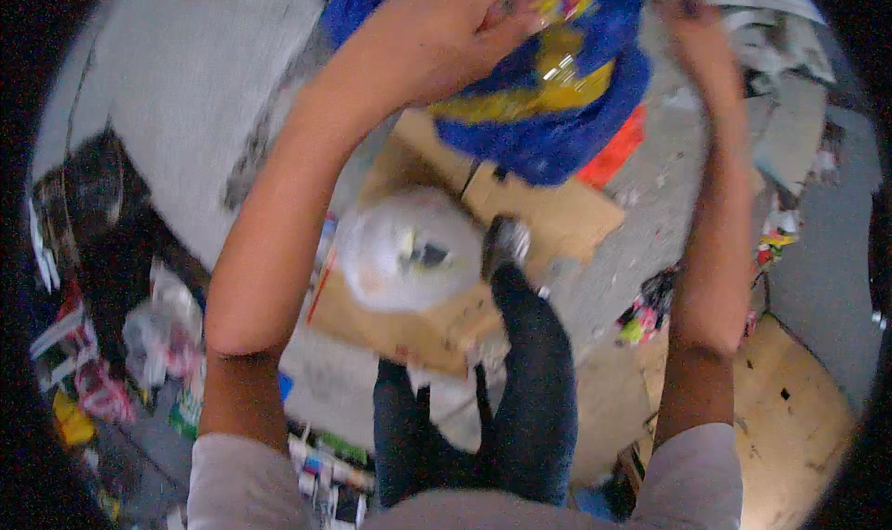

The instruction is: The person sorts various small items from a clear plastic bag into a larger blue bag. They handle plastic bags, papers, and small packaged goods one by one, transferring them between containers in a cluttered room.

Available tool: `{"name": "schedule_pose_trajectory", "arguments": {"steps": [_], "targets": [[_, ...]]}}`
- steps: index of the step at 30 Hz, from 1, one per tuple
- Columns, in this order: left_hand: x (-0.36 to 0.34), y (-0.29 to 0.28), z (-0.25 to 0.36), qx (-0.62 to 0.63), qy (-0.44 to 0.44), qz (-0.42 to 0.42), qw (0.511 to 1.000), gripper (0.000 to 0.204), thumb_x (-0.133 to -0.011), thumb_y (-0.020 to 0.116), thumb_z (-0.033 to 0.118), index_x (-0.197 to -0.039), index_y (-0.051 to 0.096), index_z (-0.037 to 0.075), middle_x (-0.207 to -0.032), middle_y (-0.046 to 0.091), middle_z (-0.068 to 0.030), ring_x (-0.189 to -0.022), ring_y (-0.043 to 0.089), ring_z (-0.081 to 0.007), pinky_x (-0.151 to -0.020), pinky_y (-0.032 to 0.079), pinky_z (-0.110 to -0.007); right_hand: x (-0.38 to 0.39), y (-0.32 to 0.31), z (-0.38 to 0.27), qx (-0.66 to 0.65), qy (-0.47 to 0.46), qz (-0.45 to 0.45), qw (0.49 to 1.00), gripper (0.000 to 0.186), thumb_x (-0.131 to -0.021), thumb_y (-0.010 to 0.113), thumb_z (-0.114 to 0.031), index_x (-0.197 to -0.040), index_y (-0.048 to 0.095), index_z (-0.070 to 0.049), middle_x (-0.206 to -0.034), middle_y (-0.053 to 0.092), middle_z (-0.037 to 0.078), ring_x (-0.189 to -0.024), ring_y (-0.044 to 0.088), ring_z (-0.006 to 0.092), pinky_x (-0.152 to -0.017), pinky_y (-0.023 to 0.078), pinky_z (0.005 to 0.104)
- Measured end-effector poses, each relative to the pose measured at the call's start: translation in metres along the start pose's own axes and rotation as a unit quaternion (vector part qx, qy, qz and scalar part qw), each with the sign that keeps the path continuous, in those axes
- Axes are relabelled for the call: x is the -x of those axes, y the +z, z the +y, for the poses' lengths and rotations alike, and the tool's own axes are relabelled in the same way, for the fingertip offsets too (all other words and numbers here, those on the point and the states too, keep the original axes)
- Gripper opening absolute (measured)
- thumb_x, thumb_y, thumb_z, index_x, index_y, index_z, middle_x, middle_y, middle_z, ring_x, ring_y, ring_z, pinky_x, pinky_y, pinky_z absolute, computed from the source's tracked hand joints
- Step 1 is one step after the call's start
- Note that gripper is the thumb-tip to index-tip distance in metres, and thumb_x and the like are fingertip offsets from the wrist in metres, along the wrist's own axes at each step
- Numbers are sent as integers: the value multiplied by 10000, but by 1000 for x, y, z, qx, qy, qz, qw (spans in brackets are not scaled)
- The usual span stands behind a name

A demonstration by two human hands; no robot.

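Note:
My left hand [509, 21] is stretched far forward, its fingers closed on a small crumpled yellow-and-red wrapper [569, 5]. Just beneath it lies a blue plastic bag [548, 149] with yellow on its front; some shiny clear film shows on top of the yellow. My right hand [692, 19] reaches out to the right of the bag, near the top edge. Motion smears its fingers, so whether they grip anything does not show.
A whitish translucent plastic bag [409, 251] sits on flattened cardboard [418, 330] between my legs and the blue bag. An orange piece [615, 149] pokes out behind it. Mixed litter [163, 340] lies at left, a black bag [107, 191] beyond it, and a brown board [771, 409] at right.

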State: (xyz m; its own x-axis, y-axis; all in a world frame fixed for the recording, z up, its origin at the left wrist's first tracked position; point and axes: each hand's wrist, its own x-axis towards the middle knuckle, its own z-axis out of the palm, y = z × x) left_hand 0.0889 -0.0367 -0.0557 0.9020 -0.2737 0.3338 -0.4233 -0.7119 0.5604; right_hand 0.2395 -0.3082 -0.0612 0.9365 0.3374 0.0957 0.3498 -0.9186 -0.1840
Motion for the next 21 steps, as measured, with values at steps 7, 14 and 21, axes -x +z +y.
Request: {"name": "schedule_pose_trajectory", "arguments": {"steps": [7, 14, 21], "targets": [[277, 75, 29, 320, -434, 71, 839, 183, -955, 507, 133, -1031, 621, 13, -895, 672, -113, -796, 626, -212, -724, 492, -319, 244, 89, -156, -399, -37, -513, 759, 273, -946, 485, -145, -1142, 631, -23, -1220, 619, 145, -1165, 559, 263, -1007, 405, 352], [443, 292, -45, 117, -459, -12, 880, 730, -849, 648, 289, -1423, 309, -10, -1463, 314, -239, -1321, 346, -423, -1105, 314, -422, 407, 389, -182, -109, 12, -331, 937, 607, -785, 687, -268, -1281, 459, -2, -1247, 530, 250, -1131, 525, 430, -982, 414, 493], [469, 315, -90, -40, -476, -183, 859, 597, -831, 643, 304, -1358, 455, 95, -1353, 463, -212, -1189, 498, -363, -997, 427, -480, 448, 410, -153, -60, 86, -388, 916, 544, -820, 672, -253, -1273, 465, -35, -1232, 540, 238, -1100, 542, 423, -944, 438, 504]]}}
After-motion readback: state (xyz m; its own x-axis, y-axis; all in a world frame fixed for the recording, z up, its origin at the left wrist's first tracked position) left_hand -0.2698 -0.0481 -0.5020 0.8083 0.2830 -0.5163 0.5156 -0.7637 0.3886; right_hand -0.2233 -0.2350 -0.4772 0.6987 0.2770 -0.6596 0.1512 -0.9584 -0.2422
